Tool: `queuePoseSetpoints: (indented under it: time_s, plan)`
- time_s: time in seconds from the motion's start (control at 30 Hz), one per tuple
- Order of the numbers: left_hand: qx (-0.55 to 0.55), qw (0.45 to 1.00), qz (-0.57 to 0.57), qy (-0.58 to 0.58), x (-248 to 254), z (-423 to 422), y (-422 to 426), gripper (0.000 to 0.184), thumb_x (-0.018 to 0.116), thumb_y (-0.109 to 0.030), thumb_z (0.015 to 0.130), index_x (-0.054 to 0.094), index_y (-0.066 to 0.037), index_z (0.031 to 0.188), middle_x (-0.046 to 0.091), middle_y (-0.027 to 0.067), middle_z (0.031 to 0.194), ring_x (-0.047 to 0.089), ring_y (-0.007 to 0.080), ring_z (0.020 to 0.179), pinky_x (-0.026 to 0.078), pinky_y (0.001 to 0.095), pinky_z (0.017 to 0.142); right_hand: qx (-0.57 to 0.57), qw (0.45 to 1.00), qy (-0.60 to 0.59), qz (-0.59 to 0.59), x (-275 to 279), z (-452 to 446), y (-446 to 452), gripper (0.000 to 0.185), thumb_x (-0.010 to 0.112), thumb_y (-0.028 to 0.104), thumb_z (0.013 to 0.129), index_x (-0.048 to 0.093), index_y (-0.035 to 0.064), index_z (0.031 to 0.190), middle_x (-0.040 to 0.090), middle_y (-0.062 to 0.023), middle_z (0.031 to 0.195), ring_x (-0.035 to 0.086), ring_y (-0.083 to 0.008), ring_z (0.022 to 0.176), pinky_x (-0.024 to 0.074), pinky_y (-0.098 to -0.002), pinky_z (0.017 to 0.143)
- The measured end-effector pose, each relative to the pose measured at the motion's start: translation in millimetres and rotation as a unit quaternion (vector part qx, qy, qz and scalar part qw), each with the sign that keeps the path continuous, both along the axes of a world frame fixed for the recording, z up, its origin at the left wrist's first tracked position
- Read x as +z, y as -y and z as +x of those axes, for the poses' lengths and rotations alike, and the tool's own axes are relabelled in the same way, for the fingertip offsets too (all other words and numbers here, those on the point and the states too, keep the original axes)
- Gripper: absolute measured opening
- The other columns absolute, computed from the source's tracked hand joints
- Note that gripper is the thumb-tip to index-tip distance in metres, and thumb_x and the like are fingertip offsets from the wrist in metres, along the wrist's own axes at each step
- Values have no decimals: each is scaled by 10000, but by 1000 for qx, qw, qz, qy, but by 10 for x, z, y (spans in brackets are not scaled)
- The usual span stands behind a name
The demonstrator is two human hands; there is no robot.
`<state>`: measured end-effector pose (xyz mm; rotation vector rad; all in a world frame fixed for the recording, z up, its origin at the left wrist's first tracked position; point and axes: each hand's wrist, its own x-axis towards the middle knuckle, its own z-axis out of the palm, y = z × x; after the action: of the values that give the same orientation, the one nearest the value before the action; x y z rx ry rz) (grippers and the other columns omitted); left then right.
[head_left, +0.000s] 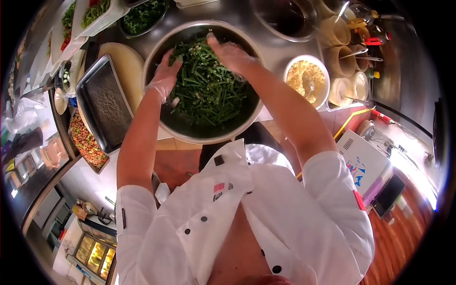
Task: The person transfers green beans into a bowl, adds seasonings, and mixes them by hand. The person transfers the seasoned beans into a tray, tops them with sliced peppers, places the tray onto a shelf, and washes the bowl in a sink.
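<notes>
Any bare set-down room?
Bare steel counter: between large round steel bowl of green stalks and round white bowl of yellow bits; also just beyond the steel bowl. Crowded: right, round tan tubs; left, rectangular dark metal tray.

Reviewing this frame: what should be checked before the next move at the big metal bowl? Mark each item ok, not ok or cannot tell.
1. Left hand gloved: ok, in clear plastic.
2. Right hand gloved: ok, likewise.
3. Chopped greens inside the metal bowl: ok, none seen outside it.
4. Sleeves clear of the greens: ok, both end near the elbows.
5. White bowl apart from the metal bowl: ok, a gap shows.
6. Metal bowl's base fully supported: cannot tell, underside hidden.
</notes>
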<state>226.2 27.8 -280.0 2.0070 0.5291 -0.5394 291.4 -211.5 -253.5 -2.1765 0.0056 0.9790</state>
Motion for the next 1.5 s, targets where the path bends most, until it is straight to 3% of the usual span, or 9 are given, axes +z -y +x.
queuePoseSetpoints:
  time_s: [0.2, 0.43, 0.67, 0.77, 0.93, 1.17, 1.33, 1.4, 1.5]
  plan:
    - [105, 994, 5, -21, 126, 334, 821, 704, 386, -568, 1052, 362, -95, 1572, 461, 250, 1540, 436, 423, 1420, 338, 477, 1160, -103, 975, -85, 180, -205, -12, -356, 1012, 215, 821, 963, 292, 44, 1607, 178, -159, 1706, 184, -308, 1570, 220, -449, 1245]
    - [-94, 986, 128, 50, 63, -66, 401, 606, 408, -450, 1068, 415, -43, 1517, 486, 229, 1515, 450, 460, 1385, 369, 458, 1145, -56, 998, -34, -1, 4, -193, -109, 1055, 278, 837, 936, 611, -93, 1306, 664, -327, 1204, 610, -407, 1240, 392, -489, 1097]
    - [395, 861, -312, -68, 35, -905, 603, 945, 774, -313, 911, 200, -100, 1631, 396, 165, 1595, 461, 300, 1382, 369, 417, 1158, -275, 957, -64, 63, -274, -931, -34, 1142, 255, 879, 907, 394, -75, 1519, 435, -316, 1532, 454, -394, 1419, 364, -444, 1152]
    - [312, 927, -191, -77, -105, -552, 788, 1002, 741, -488, 894, 206, -80, 1636, 472, 189, 1521, 463, 310, 1384, 387, 419, 1135, -104, 990, -82, 46, -12, -885, -220, 1310, 308, 949, 826, 140, -104, 1587, 259, -333, 1622, 350, -380, 1493, 317, -408, 1198]
    - [220, 928, -301, 3, 107, -765, 372, 997, 757, -518, 864, 283, -68, 1617, 539, 208, 1460, 475, 291, 1386, 327, 363, 1175, 91, 994, -15, -55, 537, -815, -371, 1100, 519, 797, 882, 347, -56, 1556, 301, -280, 1630, 302, -380, 1520, 285, -428, 1221]
    - [517, 720, -441, -143, 378, -1492, 647, 674, 614, -363, 951, 404, -63, 1518, 411, 197, 1577, 435, 439, 1413, 289, 753, 1114, 626, 704, 335, -5, 438, 299, -784, 583, 486, 503, 1031, 603, 42, 1370, 611, -176, 1376, 576, -386, 1265, 449, -470, 1089]
    - [522, 625, -578, -53, -146, -1351, 884, 558, 606, -334, 988, 493, -58, 1460, 531, 177, 1483, 513, 408, 1353, 392, 699, 1087, 184, 972, 120, 87, -414, 391, -369, 633, 517, 559, 1022, 583, 70, 1418, 619, -133, 1396, 591, -239, 1248, 429, -398, 1070]
    - [524, 670, -526, -11, 72, -1113, 1015, 539, 605, -428, 1018, 583, -17, 1366, 680, 141, 1276, 671, 302, 1146, 571, 437, 954, -37, 992, 34, 117, -402, -51, -347, 667, 526, 588, 1009, 570, 77, 1435, 593, -132, 1429, 565, -236, 1267, 417, -402, 1083]
    - [474, 779, -411, -12, -198, -991, 1059, 896, 727, -570, 885, 424, 2, 1504, 541, 197, 1445, 547, 336, 1301, 461, 437, 1080, -288, 905, -140, 279, -723, -404, -313, 699, 517, 625, 1001, 506, 138, 1502, 530, -110, 1504, 505, -253, 1334, 388, -427, 1118]
